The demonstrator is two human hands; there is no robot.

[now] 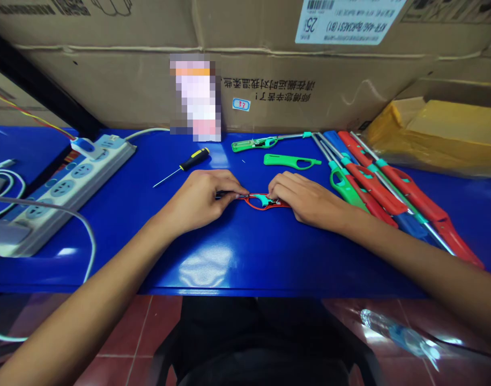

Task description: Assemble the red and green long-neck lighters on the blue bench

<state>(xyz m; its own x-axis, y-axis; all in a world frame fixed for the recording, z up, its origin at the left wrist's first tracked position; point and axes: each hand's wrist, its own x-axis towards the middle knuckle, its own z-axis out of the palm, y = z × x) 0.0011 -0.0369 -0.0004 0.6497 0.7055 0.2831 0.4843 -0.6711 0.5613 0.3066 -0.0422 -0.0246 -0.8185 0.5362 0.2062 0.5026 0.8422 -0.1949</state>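
My hands meet at the middle of the blue table (245, 257), both on a red utility lighter (267, 202) lying flat with its casing opened and teal parts showing. My left hand (199, 201) pinches its dark left end between the fingertips. My right hand (305, 198) presses down on the red handle. Parts of the lighter are hidden under my fingers. Beyond them lie a green lighter with its casing open (255, 143) and a loose green handle shell (291, 161). A yellow-handled screwdriver (193, 161) lies left of these.
Several long red, green and blue lighters (390, 185) lie heaped at the table's right. A white power strip (64, 187) with cables sits at the left. A cardboard box (269, 91) stands along the back edge. A plastic bottle (402, 333) lies on the tiled floor.
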